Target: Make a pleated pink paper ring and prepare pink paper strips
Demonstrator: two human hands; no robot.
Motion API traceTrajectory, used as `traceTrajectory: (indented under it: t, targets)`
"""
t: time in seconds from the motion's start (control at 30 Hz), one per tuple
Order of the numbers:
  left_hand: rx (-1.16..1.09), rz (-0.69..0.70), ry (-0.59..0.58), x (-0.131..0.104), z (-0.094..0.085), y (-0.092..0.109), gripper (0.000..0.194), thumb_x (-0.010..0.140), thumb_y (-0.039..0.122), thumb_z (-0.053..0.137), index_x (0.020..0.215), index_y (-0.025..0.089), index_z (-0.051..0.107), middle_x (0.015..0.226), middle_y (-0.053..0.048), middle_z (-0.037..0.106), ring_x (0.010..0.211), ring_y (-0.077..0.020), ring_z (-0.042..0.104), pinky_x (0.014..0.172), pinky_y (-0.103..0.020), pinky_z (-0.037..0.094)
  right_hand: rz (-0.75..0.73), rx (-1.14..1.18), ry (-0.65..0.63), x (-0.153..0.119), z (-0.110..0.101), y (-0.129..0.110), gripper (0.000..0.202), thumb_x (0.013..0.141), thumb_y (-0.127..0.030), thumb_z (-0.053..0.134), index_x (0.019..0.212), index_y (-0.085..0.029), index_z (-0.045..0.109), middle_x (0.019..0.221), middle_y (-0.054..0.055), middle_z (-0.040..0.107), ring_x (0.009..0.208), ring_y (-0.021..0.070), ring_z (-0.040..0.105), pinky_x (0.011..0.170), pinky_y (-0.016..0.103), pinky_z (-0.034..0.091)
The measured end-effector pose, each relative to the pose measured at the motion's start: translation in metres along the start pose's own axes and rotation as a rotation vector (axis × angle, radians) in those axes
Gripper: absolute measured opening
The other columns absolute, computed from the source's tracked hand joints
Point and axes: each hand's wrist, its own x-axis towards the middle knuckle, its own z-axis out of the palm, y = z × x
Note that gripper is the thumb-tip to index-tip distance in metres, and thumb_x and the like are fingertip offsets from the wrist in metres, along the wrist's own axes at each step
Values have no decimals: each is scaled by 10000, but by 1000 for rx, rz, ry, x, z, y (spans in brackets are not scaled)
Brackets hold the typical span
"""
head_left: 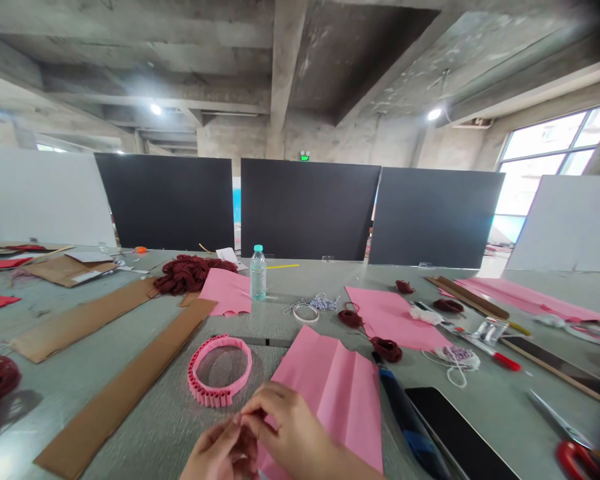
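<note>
Low in the head view, my left hand (221,448) and my right hand (291,427) meet fingertip to fingertip. Both are closed in a pinch, and whatever they may hold is hidden or too small to make out. Under my right hand and forearm lies a creased pink sheet (337,383), partly covered by them. Just beyond my left hand, a pink ring (240,385) with a ridged, pleated outer band rests on the table, touched by neither hand.
Brown cardboard strips (130,390) lie left, near dark red yarn (183,273). A water bottle (258,273) stands upright ahead. At right are a blue-black tool handle (413,423), a phone (455,433) and red-handled scissors (575,443). Black panels (310,210) edge the table's far side.
</note>
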Motion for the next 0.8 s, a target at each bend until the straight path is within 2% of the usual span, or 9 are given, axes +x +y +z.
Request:
traceTrajectory:
  t: [0.07,0.17,0.3,0.37,0.43,0.53,0.6,0.7,0.8]
  targets:
    - [-72,-65,-4,-3,-6,15,299,565,445,662,637,171,569,559,11,523,524,-119,495,527,-264,425,-169,-116,-6,3,5,2,99,767,-141,499,772,-168,594,745,29,616,717,124,543,655,205,427]
    - [22,-86,-48,-10,-15,33,190,597,328,664,664,169,584,584,14,520,543,-121,497,529,-272,429,-363,-248,-34,6,12,8,108,811,-191,460,788,-171,564,752,25,600,727,127,524,680,222,424]
    - [261,-120,-220,-8,-30,46,72,676,242,574,706,176,580,619,6,523,584,-131,508,520,-270,433,-450,-350,-84,6,21,17,105,821,-231,457,784,-179,540,770,15,587,734,127,512,701,234,416]
    - [341,-134,-234,-2,-35,47,74,656,233,572,695,171,561,588,15,517,544,-118,495,502,-256,427,-397,-326,-91,7,24,21,88,809,-254,481,795,-185,533,792,14,589,755,127,517,715,232,413]
    - [437,-120,-191,5,-37,44,88,627,231,571,650,156,532,546,25,504,486,-102,466,471,-242,415,-290,-280,-85,7,25,25,92,781,-275,526,816,-189,531,815,13,588,777,129,521,722,229,412]
    - [658,-4,-139,11,-38,35,67,638,203,518,619,139,509,519,38,481,453,-89,443,450,-217,378,-143,-216,-116,8,22,27,143,718,-289,598,813,-196,548,814,8,583,787,139,523,712,232,414]
    - [810,87,-126,11,-37,31,79,666,184,467,637,133,519,515,44,472,462,-87,444,457,-203,349,-78,-149,-163,9,18,26,124,690,-242,619,793,-199,565,793,-4,584,772,134,528,701,223,413]
    - [974,178,-101,8,-31,31,122,685,165,428,653,129,541,532,41,480,504,-91,446,474,-194,315,45,-13,-223,8,11,23,171,647,-145,612,803,-203,578,784,-20,593,718,118,532,645,198,415]
    - [1035,229,-87,4,-19,36,124,666,140,427,626,133,544,542,43,477,526,-91,424,490,-191,297,168,116,-271,10,1,22,243,604,-150,625,839,-195,582,757,-22,602,637,107,522,547,181,403]
